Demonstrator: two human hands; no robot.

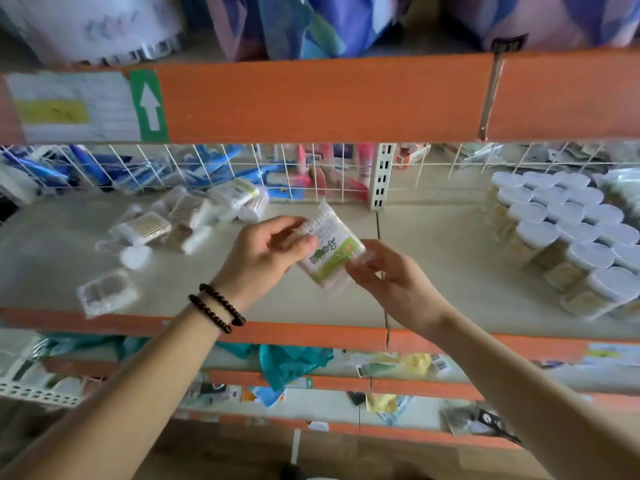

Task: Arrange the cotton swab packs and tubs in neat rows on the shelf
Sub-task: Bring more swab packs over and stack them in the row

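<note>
A clear cotton swab pack with a green and white label (331,251) is held above the middle of the pale shelf (415,244). My left hand (266,251) grips its upper left end, and my right hand (384,271) pinches its lower right corner. A loose heap of swab packs (187,216) lies at the back left of the shelf. One small pack (107,292) lies alone near the front left edge. Several round white-lidded tubs (568,237) stand in tidy rows at the right.
A white wire grid (214,168) closes the shelf's back, with blue and pink goods behind it. An orange beam (311,98) overhangs above. The orange front lip (294,332) runs below my wrists. Lower shelves hold mixed goods.
</note>
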